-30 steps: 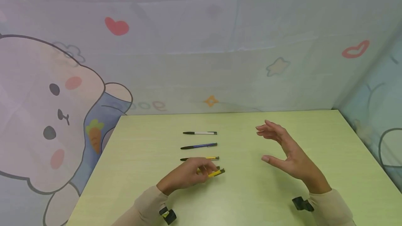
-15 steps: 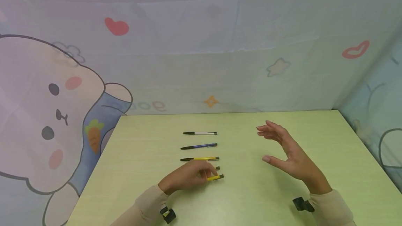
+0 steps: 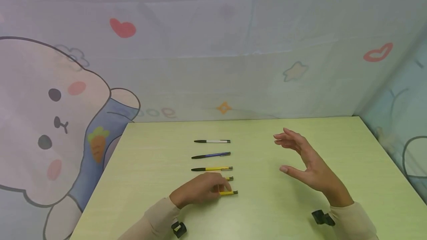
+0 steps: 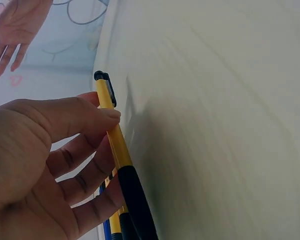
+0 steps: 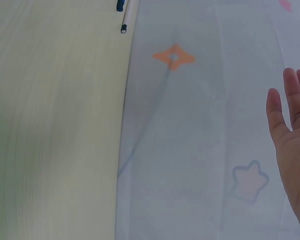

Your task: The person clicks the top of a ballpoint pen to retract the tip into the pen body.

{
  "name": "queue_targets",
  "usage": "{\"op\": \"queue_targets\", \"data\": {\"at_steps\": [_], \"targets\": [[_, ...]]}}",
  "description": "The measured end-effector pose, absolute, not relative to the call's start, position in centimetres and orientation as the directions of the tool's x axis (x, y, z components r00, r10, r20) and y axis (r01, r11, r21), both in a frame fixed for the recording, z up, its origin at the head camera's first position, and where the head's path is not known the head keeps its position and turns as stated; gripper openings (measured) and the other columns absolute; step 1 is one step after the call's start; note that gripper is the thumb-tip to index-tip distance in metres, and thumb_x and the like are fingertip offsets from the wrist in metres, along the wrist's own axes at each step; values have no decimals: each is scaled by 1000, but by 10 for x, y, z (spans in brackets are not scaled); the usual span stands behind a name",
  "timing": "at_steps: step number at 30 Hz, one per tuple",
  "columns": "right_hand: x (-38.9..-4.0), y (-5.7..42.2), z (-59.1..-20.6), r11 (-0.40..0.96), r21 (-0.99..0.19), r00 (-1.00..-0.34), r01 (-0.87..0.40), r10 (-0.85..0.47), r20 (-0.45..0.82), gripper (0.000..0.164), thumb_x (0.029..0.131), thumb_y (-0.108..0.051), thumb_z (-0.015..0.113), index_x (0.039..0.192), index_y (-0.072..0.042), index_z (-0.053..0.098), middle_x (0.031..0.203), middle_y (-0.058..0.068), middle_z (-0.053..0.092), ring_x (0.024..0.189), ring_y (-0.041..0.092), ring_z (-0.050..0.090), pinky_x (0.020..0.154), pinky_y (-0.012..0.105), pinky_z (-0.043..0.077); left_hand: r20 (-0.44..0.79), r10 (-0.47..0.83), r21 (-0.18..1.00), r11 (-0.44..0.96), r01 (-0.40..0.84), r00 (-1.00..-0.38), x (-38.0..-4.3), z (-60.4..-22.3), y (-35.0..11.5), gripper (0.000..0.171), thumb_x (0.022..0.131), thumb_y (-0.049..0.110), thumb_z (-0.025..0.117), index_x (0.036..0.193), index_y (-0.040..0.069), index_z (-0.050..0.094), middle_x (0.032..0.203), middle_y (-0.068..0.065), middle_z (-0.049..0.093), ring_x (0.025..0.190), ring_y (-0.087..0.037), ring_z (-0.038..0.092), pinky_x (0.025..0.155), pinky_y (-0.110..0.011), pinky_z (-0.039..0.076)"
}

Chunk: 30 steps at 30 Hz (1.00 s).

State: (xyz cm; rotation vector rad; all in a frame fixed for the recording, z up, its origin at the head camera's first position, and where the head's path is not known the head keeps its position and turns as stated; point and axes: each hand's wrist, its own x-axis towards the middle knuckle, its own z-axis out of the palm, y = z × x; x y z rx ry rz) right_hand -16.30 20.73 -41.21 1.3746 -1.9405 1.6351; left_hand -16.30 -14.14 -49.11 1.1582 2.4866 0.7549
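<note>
My left hand (image 3: 201,188) pinches a yellow pen (image 4: 120,147) with a black grip between thumb and fingers, at the near end of a column of pens. Just beyond it lies another yellow pen (image 3: 229,178), mostly hidden behind the hand. Farther back come a third yellow pen (image 3: 217,168), a blue pen (image 3: 213,155) and a white pen (image 3: 217,141), all with black grips and lying crosswise. Over the table's right side, my right hand (image 3: 308,162) hovers with thumb and fingers spread apart, holding nothing.
A pale yellow-green table (image 3: 267,214) bears the pens. Behind it hangs a printed cloth (image 3: 207,66) with hearts and a large cartoon animal, meeting the table's back edge. More cloth (image 3: 410,121) hangs along the right side.
My left hand has drawn the nearest yellow pen toward the table's front, away from the yellow pen behind it, and the pen lies straighter. The right hand has barely moved.
</note>
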Motion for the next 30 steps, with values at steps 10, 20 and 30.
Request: {"op": "queue_targets", "data": {"at_steps": [10, 20, 30], "targets": [[-162, 208, -413, -70, -635, -531, -769, -483, 696, 93, 74, 25, 71, 151, 18, 19, 140, 37, 43, 134, 30, 50, 114, 30, 39, -63, 749, 443, 613, 654, -659, -159, -491, -139, 25, 91, 2, 72, 105, 22, 75, 86, 12, 59, 77, 1, 49, 68, -14, 44], [-162, 210, -415, -69, -638, -535, -767, -482, 694, 92, 75, 23, 71, 151, 18, 19, 141, 36, 42, 134, 30, 50, 114, 30, 39, -68, 734, 439, 630, 641, -675, -158, -489, -141, 24, 89, 3, 72, 107, 18, 75, 87, 10, 59, 77, 0, 49, 68, -15, 44], [-161, 211, -417, -66, -640, -537, -766, -481, 693, 91, 75, 23, 72, 151, 19, 20, 141, 37, 42, 134, 30, 50, 114, 30, 39, -10, 719, 472, 616, 631, -695, -161, -479, -145, 29, 87, -1, 64, 111, 13, 74, 97, 3, 66, 84, -6, 57, 77, -18, 49]]}}
